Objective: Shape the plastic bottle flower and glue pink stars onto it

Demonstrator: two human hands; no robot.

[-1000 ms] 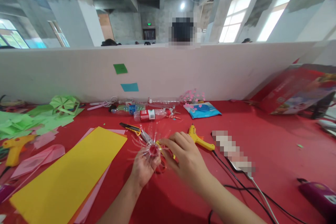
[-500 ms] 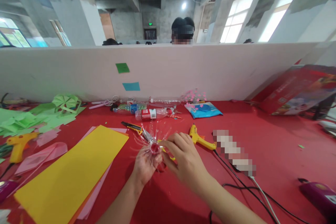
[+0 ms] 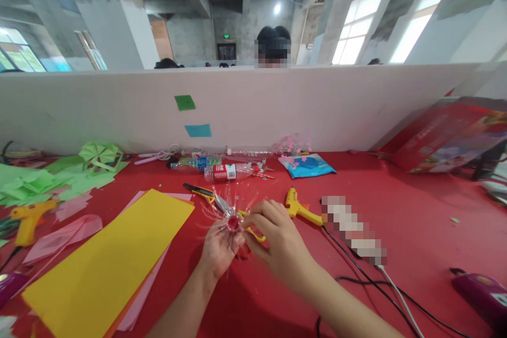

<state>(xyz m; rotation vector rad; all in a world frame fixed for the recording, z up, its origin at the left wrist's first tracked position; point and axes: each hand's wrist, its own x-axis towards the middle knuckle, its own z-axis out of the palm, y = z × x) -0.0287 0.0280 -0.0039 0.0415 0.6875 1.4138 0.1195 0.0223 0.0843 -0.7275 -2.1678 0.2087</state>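
Observation:
A clear plastic bottle piece [image 3: 233, 223], cut into strips that fan out around its round neck, is in my left hand [image 3: 220, 251]. The fingers and thumb of that hand close around it from below, with the neck facing me. At its right side my right hand [image 3: 274, 229] has thumb and fingertips drawn together at one of the strips; the strip itself is hard to make out. Just beyond lie scissors with yellow handles [image 3: 259, 237], partly hidden by the bottle piece and my right hand. A black and yellow utility knife [image 3: 199, 190] rests beside their blades.
A yellow glue gun [image 3: 303, 208] with a trailing cord lies right of my hands. Yellow paper sheets [image 3: 111, 264] are stacked at left, near green paper [image 3: 35, 179]. Plastic bottles [image 3: 225, 171] and a blue packet [image 3: 307, 166] line the white partition [image 3: 336, 111].
My right fingertips have shifted very slightly at the strips. The left hand and the bottle piece stay in place. Beyond the partition, a person's head has moved a little left.

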